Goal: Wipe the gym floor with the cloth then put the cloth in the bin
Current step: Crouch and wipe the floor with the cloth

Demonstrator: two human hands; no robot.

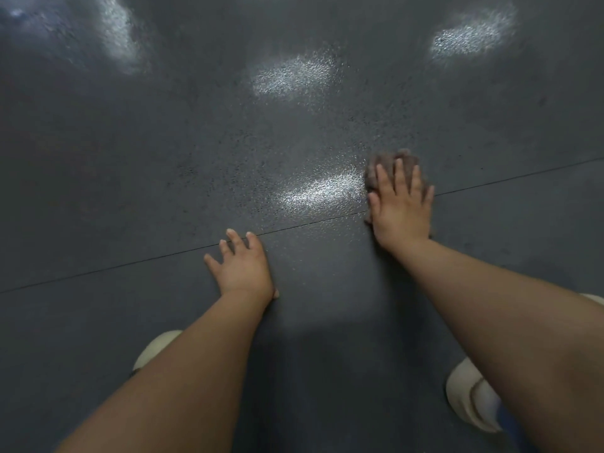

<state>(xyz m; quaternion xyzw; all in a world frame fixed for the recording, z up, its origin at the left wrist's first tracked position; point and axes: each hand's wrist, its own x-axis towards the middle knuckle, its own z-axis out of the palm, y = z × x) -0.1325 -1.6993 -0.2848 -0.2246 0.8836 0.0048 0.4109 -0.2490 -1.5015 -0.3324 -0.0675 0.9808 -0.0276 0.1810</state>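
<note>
Two bare forearms, no sleeves, cream-white shoes [470,397] with a blue flash at the right heel.

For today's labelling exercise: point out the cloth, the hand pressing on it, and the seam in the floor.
cloth [390,158], head view, on the bunched edge past the fingertips.
right hand [402,209], head view, on the back of the hand.
seam [114,267], head view, on the thin dark line left of the left hand.

The floor [163,158] is dark charcoal grey with a fine speckled, pebbly texture, crossed by a thin black seam [130,263] and whitish patches of glare. The cloth [385,165] is brownish grey. The shoes [470,397] are cream.
</note>
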